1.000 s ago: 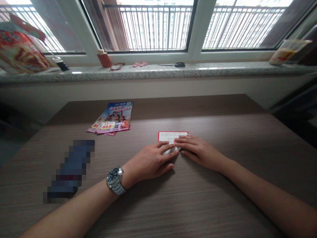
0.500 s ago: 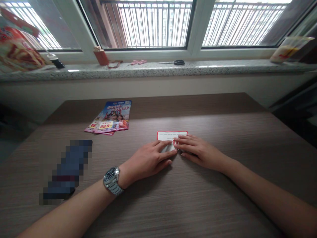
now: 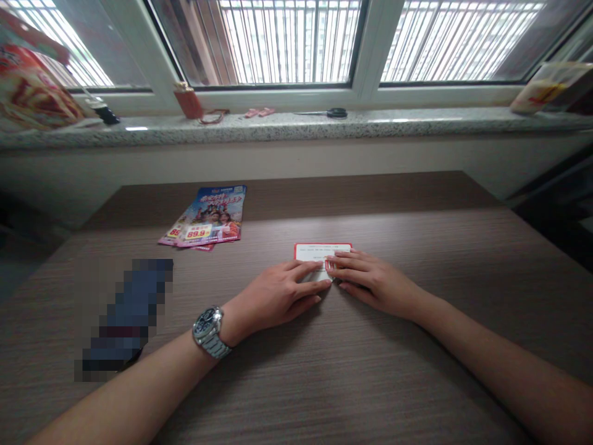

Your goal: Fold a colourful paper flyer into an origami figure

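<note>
White card (image 3: pixel 309 254), red-edged: nearer part covered by the left hand (image 3: pixel 288 293) and the right hand (image 3: pixel 377 281); print too fine for me to read. Blue object (image 3: pixel 132 306): masked by coarse blocks, nature indeterminable. Lower flyers (image 3: pixel 173 236): mostly hidden beneath the top flyer (image 3: pixel 217 213). Pink pieces (image 3: pixel 259 113): too small to identify. Printed bag (image 3: pixel 34 89): cut off at the left edge of view. Left forearm (image 3: pixel 139 392): cut off below.

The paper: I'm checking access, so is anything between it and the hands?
Nothing visible: the left hand and right hand both touch the paper. The flyers lie apart, left of it.
</note>
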{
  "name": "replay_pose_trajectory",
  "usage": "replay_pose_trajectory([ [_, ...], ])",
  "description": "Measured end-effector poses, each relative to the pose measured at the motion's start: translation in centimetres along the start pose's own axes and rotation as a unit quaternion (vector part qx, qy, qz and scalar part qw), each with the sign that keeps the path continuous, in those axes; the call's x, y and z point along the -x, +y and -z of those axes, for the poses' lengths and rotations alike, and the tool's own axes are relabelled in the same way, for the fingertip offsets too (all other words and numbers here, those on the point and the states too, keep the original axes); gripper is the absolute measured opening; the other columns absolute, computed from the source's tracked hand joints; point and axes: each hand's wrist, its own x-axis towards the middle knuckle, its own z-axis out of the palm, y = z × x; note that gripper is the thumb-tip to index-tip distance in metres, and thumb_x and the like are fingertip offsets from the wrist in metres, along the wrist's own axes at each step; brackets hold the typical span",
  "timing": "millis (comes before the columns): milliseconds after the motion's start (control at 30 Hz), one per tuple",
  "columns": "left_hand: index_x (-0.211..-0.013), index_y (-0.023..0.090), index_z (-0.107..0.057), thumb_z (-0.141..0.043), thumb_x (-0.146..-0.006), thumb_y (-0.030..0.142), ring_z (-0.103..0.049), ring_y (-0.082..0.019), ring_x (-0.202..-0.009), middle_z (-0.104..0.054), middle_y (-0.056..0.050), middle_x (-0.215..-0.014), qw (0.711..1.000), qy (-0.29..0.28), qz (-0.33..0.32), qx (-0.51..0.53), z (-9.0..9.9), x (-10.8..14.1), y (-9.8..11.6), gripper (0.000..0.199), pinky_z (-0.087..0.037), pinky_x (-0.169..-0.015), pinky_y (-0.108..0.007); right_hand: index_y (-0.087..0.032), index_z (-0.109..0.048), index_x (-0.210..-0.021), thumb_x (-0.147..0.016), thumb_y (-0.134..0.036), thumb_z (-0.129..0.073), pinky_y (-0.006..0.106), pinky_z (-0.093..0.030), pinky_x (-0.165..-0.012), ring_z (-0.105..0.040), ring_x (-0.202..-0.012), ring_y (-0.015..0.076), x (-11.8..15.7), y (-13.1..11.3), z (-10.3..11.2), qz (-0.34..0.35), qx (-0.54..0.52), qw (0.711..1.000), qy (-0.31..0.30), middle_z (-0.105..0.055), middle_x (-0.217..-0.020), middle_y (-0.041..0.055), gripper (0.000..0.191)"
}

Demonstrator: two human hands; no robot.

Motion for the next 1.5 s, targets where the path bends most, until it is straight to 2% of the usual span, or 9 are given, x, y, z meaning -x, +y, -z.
replay_pose_trajectory([
  [267, -0.136, 0.026, -0.063, -0.054, -0.102, 0.034, -0.059, -0.030, -0.127, -0.056, -0.013, -0.146, 1.000, 0.017, -0.015, 0.004, 0.1, 0.1, -0.2, 0.036, -0.053, -0.104, -0.048, -0.029, -0.058, -0.143, -0.100, -0.023, -0.058, 0.053, -0.043, -0.117, -0.055, -0.137, 0.0264, 0.2, 0.1, 0.0, -0.005, -0.003, 1.000, 0.004, -0.062, -0.145, 0.0083, 0.043],
  [500, -0.137, 0.025, -0.063, -0.056, -0.102, 0.037, -0.059, -0.032, -0.129, -0.054, -0.016, -0.148, 1.000, -0.004, -0.019, -0.002, 0.4, 0.1, -0.1, 0.038, -0.052, -0.106, -0.048, -0.028, -0.057, -0.144, -0.102, -0.024, -0.055, 0.052, -0.040, -0.119, -0.053, -0.139, 0.0251, 0.2, 0.2, 0.0, 0.000, -0.001, 1.000, -0.004, -0.060, -0.147, 0.0086, 0.042],
  [767, -0.138, 0.023, -0.061, -0.057, -0.101, 0.037, -0.059, -0.032, -0.131, -0.053, -0.017, -0.149, 1.000, 0.002, -0.027, 0.002, 0.3, 0.2, -0.1, 0.039, -0.052, -0.106, -0.049, -0.030, -0.058, -0.144, -0.100, -0.023, -0.058, 0.053, -0.043, -0.117, -0.055, -0.137, 0.0259, 0.1, 0.2, 0.1, 0.002, -0.004, 1.000, 0.002, -0.061, -0.146, 0.0087, 0.044],
  [1000, -0.131, 0.019, -0.062, -0.050, -0.105, 0.034, -0.059, -0.025, -0.132, -0.056, -0.013, -0.149, 0.999, -0.012, -0.001, 0.048, 0.1, 0.4, -1.0, 0.033, -0.050, -0.111, -0.041, -0.029, -0.054, -0.147, -0.103, -0.025, -0.054, 0.053, -0.039, -0.119, -0.051, -0.141, 0.0255, 0.2, 0.3, 0.0, -0.001, 0.008, 1.000, -0.021, -0.057, -0.150, 0.0082, 0.044],
  [1200, -0.143, 0.025, -0.055, -0.051, -0.104, 0.038, -0.057, -0.029, -0.131, -0.054, -0.013, -0.148, 1.000, -0.009, -0.016, -0.003, 0.1, 0.1, -0.4, 0.041, -0.052, -0.107, -0.046, -0.028, -0.055, -0.145, -0.103, -0.026, -0.053, 0.054, -0.039, -0.119, -0.051, -0.141, 0.0254, 0.3, 0.3, -0.1, -0.002, 0.010, 1.000, -0.016, -0.057, -0.150, 0.0080, 0.042],
  [1500, -0.140, 0.026, -0.059, -0.049, -0.105, 0.040, -0.058, -0.030, -0.126, -0.055, -0.013, -0.144, 1.000, -0.008, 0.002, -0.019, 0.3, -0.1, 0.3, 0.039, -0.052, -0.105, -0.048, -0.027, -0.057, -0.144, -0.102, -0.024, -0.056, 0.051, -0.042, -0.118, -0.053, -0.139, 0.0255, 0.2, 0.4, -0.1, 0.000, 0.006, 1.000, -0.008, -0.059, -0.148, 0.0087, 0.043],
])
